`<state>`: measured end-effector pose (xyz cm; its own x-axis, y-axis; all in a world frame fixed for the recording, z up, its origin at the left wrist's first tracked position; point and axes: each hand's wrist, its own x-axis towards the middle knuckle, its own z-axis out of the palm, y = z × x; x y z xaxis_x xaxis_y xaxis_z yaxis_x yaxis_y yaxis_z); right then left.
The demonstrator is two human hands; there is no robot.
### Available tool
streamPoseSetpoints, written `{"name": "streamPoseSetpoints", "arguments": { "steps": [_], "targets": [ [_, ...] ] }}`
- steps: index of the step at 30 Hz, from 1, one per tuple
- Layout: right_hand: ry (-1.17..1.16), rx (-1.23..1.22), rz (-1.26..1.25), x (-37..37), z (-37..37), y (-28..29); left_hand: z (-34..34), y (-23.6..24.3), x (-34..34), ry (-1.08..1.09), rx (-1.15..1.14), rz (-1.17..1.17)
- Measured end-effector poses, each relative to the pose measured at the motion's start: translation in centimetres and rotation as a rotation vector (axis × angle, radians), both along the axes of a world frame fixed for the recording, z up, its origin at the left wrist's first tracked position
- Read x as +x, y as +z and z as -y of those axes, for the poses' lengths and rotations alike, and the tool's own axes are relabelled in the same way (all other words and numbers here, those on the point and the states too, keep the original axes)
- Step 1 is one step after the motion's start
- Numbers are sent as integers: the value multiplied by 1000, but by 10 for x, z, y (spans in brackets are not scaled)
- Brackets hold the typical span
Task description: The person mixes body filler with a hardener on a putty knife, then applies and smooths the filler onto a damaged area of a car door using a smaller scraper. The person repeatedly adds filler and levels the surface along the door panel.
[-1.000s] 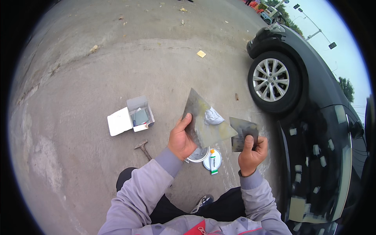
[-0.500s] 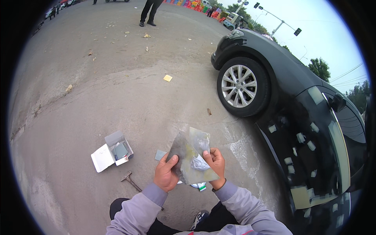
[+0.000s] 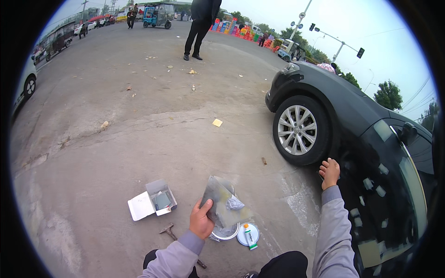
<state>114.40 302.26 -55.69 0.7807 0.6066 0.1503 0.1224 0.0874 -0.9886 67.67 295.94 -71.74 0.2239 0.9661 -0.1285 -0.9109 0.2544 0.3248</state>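
Note:
My left hand (image 3: 202, 221) pinches a grey, translucent sheet (image 3: 218, 204) by its left edge, thumb on top. A lump of pale grey paste (image 3: 234, 203) sits on the sheet amid smears. Underneath, partly covered, is an open round tin (image 3: 227, 236). To its right a green and white tube (image 3: 250, 237) with an orange cap lies on a round lid (image 3: 241, 239). My right hand (image 3: 330, 173) is stretched out to the dark car's side, behind the front wheel, fingers curled. The small scraper it held earlier is mostly hidden now. Pale patches dot the car door (image 3: 371, 208).
An open white box (image 3: 141, 207) with grey plates stands on the left, near a hammer (image 3: 168, 229) on the pavement. The front wheel (image 3: 299, 129) is ahead on the right. A yellow square (image 3: 217, 123) lies farther off. Beyond, a person (image 3: 200, 30) stands in dark clothes.
My right hand has left the sheet and moved right to the car's side. My left hand keeps the sheet. The view has tipped up, showing more of the street; the tin and tube are now uncovered.

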Motion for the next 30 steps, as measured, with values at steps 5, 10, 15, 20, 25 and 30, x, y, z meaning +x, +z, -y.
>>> {"name": "streamPoseSetpoints", "arguments": {
  "steps": [5,10,15,20,25,30],
  "targets": [
    [261,-697,131,27,31,-144,-21,-6,-22,141,38,-8],
    [505,-1375,558,-49,106,-323,-25,-22,-54,233,-52,-107],
    [497,-1533,467,-120,154,-380,-15,-19,-73,300,-81,-239],
    [482,-1447,579,-147,148,-385,6,-16,-91,293,-96,-306],
    [513,-1558,602,-163,127,-371,22,-14,-107,370,-131,-345],
    [533,-1551,570,-168,123,-358,35,-13,-112,418,-144,-355]
  ]
}}
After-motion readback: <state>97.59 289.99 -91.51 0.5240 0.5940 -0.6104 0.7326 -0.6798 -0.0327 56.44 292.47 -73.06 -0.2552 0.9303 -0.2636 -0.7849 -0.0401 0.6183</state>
